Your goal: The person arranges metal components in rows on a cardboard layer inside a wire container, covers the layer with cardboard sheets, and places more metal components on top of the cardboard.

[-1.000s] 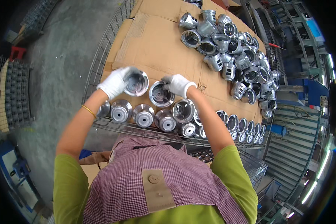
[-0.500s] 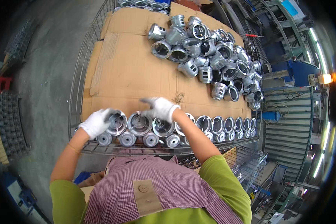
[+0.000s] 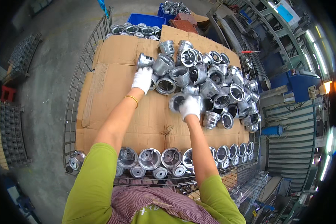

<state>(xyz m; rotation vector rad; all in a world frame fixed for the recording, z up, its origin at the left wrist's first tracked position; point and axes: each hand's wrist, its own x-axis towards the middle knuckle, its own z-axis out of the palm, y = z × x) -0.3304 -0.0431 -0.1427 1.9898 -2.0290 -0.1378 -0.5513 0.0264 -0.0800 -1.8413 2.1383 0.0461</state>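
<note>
L hand [image 3: 142, 79] in white fabric glove, ctr of frame a bit up & L, fingers stretched over near side of a shiny silver round metal cup [image 3: 152, 83] at L edge of pile; cup mostly hidden by glove, can't tell if fingers grip or just rest. R hand [image 3: 190, 108], also white-gloved, approx. mid-frame, fingers at R side of a 2nd silver metal cup w/ wide round open mouth [image 3: 176, 102]; blurred, so can't tell if they're closed on it. That cup is tilted, mouth facing up-L, dark inside, bright rim, at near edge of pile.

Heap of silver metal cups [image 3: 162, 65] runs from upper ctr to R of ctr: shiny, flanged rims, dark hollow insides, some w/ rectangular slots in side walls, tipped every which way. All on tan cardboard sheet [image 3: 119, 119] in grey wire-mesh cage [image 3: 69, 119].

Btm of cage: neat double row of silver cups [image 3: 150, 158], upper ones open-mouthed, lower ones showing small round ends, some w/ dark ctr hole; partly behind R forearm. Single silver cup lying tilted [image 3: 77, 160] lower L, just beside L sleeve. Yellow wristband [image 3: 131, 98] on L wrist. Blue plastic bin [image 3: 145, 19] top ctr-L.
</note>
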